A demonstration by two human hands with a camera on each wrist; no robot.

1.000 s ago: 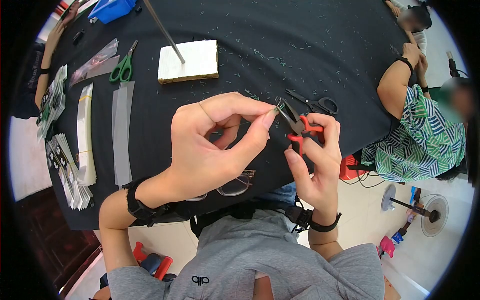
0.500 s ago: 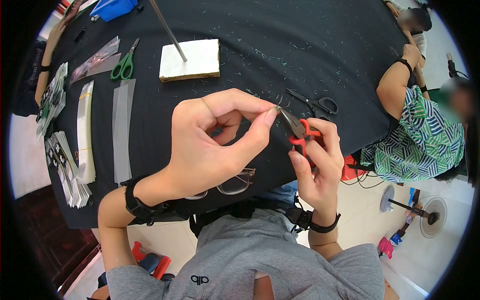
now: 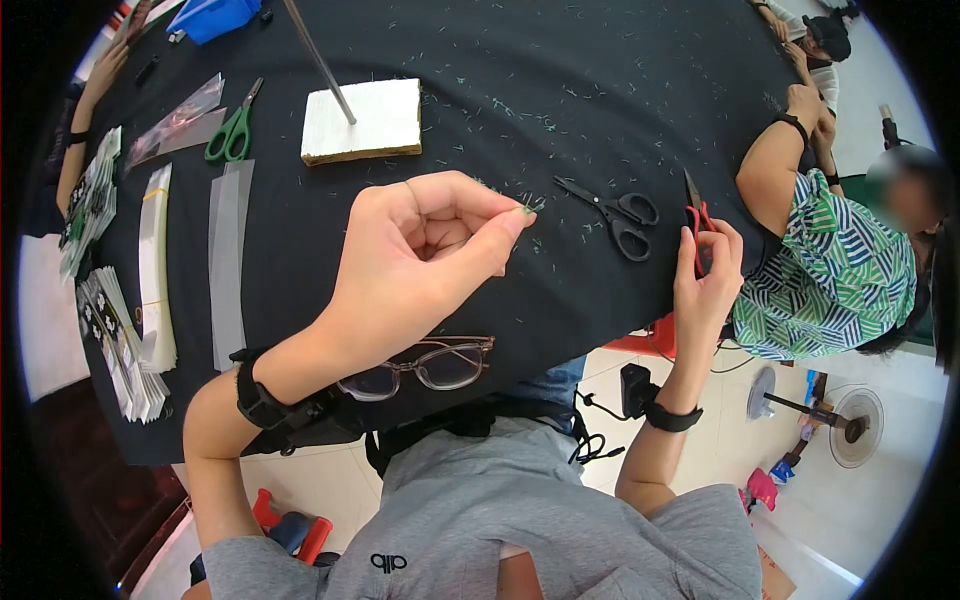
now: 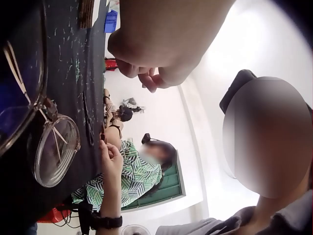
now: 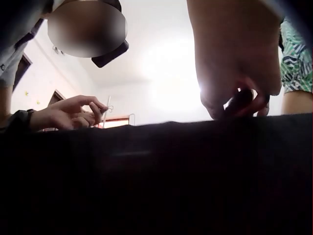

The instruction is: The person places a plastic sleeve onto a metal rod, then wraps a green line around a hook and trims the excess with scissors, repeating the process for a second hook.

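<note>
In the head view the left hand (image 3: 420, 255) pinches a tiny green piece (image 3: 528, 210) between thumb and forefinger, its other fingers curled. Off to the right, at the table's edge, the right hand (image 3: 712, 270) holds red-handled pliers (image 3: 697, 215) with the metal tips pointing away from the body. Black scissors (image 3: 612, 212) lie on the cloth between the two hands. The left wrist view shows the left hand (image 4: 151, 54) from behind, its fingertips partly hidden. Dark and backlit, the right hand (image 5: 239, 73) is curled round a handle in the right wrist view.
Glasses (image 3: 440, 368) lie by the near edge. A white block (image 3: 375, 120) with a metal rod stands further back. Green scissors (image 3: 232, 135), clear strips (image 3: 230, 260) and a banded white bundle (image 3: 155, 260) are at left. Green clippings dot the black cloth (image 3: 560, 310). Other people sit around the table.
The right hand has moved right with the pliers, away from the left hand, and the black scissors are now fully visible. The left hand has shifted slightly left, still pinching the green piece.
</note>
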